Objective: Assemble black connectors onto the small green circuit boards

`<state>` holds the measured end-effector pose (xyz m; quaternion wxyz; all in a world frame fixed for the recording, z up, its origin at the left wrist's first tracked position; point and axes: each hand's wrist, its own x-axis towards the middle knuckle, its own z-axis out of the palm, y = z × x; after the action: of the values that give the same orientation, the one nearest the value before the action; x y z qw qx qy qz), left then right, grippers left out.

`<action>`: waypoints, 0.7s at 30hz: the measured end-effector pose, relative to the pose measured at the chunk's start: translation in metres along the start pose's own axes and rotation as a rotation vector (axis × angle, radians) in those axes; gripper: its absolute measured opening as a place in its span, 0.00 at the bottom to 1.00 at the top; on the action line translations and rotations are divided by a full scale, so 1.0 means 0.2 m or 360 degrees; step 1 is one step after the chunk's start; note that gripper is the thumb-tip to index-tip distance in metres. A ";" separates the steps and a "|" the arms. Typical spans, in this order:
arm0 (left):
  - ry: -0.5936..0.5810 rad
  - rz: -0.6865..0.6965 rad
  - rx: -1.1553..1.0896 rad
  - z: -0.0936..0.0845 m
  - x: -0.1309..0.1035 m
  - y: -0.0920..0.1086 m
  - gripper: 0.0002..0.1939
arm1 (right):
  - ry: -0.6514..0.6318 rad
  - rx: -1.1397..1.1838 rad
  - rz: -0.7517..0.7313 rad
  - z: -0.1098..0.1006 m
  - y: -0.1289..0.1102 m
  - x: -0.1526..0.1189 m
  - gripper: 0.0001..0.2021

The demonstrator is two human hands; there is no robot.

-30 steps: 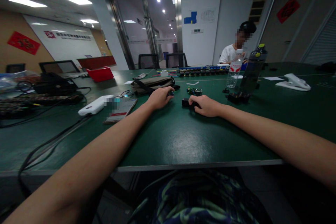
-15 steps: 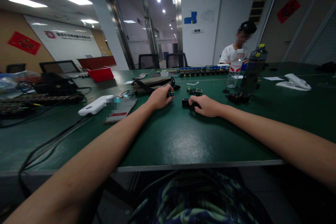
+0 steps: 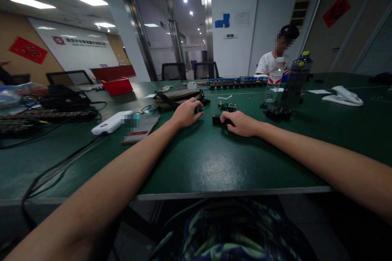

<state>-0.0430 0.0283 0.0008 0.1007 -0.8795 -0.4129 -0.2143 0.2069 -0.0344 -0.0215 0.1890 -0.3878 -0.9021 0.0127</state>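
On the green table (image 3: 196,159), my left hand (image 3: 187,113) is closed around a small dark part (image 3: 199,109) with a bluish edge, mostly covered by the fingers. My right hand (image 3: 240,123) grips a black rectangular block (image 3: 217,120) that rests on the tabletop, its left end showing past the fingers. Just behind the right hand lie small green circuit boards (image 3: 228,106). A grey-green bag (image 3: 171,98) with a dark strap sits right behind my left hand.
Left of me are a phone (image 3: 141,128), a white device (image 3: 112,122) with a cable, and a red bin (image 3: 118,86). To the right stand a clear water bottle (image 3: 273,83), a dark bottle (image 3: 295,83), black parts (image 3: 278,114) and a white stand (image 3: 343,97). Across the table sits a person (image 3: 271,62).
The small part in my left hand has turned slightly in the fingers. My right hand and the black block stay in place. Someone's arm has appeared at the far left edge.
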 end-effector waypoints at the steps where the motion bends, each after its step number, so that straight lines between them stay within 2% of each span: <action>1: 0.0002 -0.0006 -0.0008 0.00 0.00 0.00 0.14 | 0.0004 -0.0001 -0.0003 0.00 0.00 0.00 0.13; 15: 0.0045 -0.0166 -0.0099 0.01 0.01 -0.01 0.13 | 0.0018 0.0008 -0.0008 0.00 0.01 0.00 0.13; 21: 0.0112 -0.0020 -0.0129 0.02 0.02 -0.04 0.10 | 0.0004 0.0001 0.0007 0.00 0.00 0.00 0.13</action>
<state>-0.0456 0.0372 -0.0007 0.0781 -0.8722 -0.4055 -0.2622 0.2076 -0.0341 -0.0219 0.1902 -0.3895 -0.9011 0.0130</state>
